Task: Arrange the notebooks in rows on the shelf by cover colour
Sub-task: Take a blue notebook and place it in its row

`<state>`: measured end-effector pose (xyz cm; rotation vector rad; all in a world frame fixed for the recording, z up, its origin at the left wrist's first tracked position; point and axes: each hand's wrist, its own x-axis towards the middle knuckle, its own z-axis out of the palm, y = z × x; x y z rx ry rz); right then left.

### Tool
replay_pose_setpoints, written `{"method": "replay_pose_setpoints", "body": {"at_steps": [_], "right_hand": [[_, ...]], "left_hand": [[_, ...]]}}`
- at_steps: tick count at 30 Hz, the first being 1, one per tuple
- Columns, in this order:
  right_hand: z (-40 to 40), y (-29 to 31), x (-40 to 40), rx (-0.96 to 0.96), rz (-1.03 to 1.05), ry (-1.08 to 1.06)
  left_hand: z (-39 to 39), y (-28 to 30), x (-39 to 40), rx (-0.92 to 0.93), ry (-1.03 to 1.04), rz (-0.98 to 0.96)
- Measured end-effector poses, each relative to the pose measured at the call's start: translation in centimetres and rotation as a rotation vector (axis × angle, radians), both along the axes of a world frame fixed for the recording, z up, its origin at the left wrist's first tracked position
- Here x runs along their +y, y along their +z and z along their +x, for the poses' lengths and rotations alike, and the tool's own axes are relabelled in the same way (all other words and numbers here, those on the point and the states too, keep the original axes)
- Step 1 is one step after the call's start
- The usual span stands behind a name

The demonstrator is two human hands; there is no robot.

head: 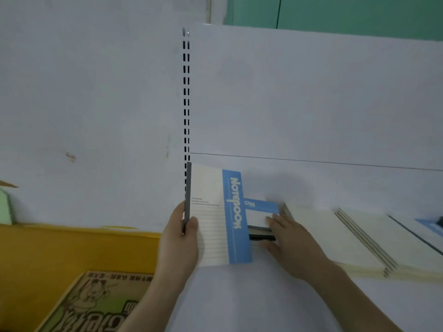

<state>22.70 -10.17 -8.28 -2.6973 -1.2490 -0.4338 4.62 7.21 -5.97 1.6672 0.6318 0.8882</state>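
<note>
A white notebook with a blue band reading "Notebook" point(215, 216) lies at the left end of the white shelf point(239, 295). My left hand point(179, 238) grips its grey spine edge, thumb on the cover. Just to the right sits a small stack of blue-and-white notebooks point(260, 215) with dark edges. My right hand point(287, 243) holds that stack, fingers on top and thumb at its front edge. Further right lie several cream notebooks point(335, 238) in overlapping rows.
A slotted upright point(186, 97) marks the shelf's left end, and the white back panel rises behind. A yellow ledge point(72, 250) and a printed cardboard box point(96, 305) lie lower left. A blue-covered item point(429, 225) shows at the far right edge.
</note>
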Motion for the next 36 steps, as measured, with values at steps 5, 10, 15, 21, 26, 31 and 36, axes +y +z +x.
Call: {"method": "replay_pose_setpoints", "body": {"at_steps": [5, 10, 15, 21, 26, 31, 36], "right_hand": [[0.1, 3.1, -1.2, -0.219, 0.122, 0.004], [-2.3, 5.7, -2.7, -0.234, 0.438, -0.099], [-8.2, 2.2, 1.2, -0.302, 0.677, 0.062], [-11.9, -2.0, 5.2, -0.22, 0.622, 0.129], [-11.6, -1.5, 3.6, -0.177, 0.58, 0.213], [-10.2, -0.3, -0.5, -0.055, 0.698, -0.092], [-10.8, -1.3, -4.1, 0.122, 0.606, -0.119]], "left_hand": [[-0.6, -0.1, 0.9, -0.041, 0.046, -0.048], [-0.9, 0.7, 1.0, -0.113, 0.031, -0.127], [0.0, 1.5, -1.3, -0.161, -0.084, -0.209], [1.7, 1.2, -3.8, -0.289, -0.306, -0.291], [2.1, 0.3, -3.7, -0.295, -0.31, -0.196], [2.3, 0.2, -4.3, -0.277, -0.346, -0.18], [3.5, -0.1, -6.5, -0.25, -0.346, -0.092]]}}
